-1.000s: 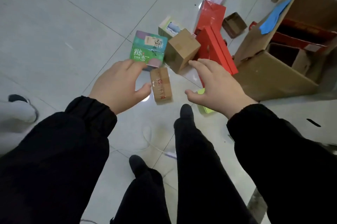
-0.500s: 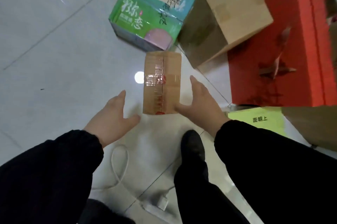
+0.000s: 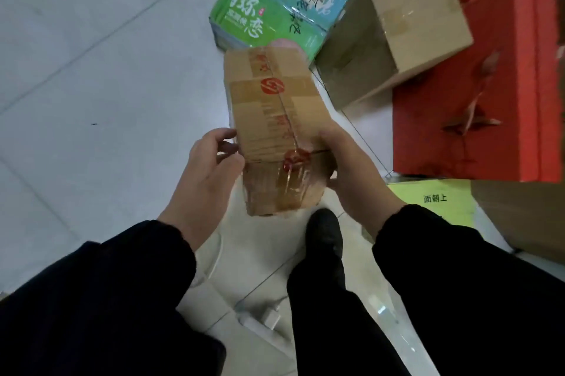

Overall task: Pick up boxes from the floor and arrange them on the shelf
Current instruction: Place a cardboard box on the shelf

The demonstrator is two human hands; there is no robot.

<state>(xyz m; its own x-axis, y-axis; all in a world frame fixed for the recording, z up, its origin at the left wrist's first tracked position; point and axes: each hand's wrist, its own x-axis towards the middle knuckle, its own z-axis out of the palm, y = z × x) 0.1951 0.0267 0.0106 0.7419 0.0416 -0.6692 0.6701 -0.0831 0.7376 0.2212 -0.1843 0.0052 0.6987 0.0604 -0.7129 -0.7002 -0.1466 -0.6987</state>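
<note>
A small taped cardboard box (image 3: 275,119) with red logo tape is lifted off the floor, its near end tilted toward me. My right hand (image 3: 345,167) grips its right near corner. My left hand (image 3: 211,170) touches its left side, fingers spread along the edge. Behind it on the floor lie a green printed box (image 3: 269,5), a larger plain cardboard box (image 3: 406,24) and a red box (image 3: 489,94). No shelf is in view.
A yellow-green sheet (image 3: 434,201) with black characters lies on the tiled floor at the right beside another cardboard carton (image 3: 526,216). A white cable and plug (image 3: 269,317) lie by my black shoe (image 3: 324,229). Bare tiles spread to the left.
The small taped box has risen off the floor. My right hand closed on its right near corner and my left hand came against its left side. The camera moved closer to the boxes.
</note>
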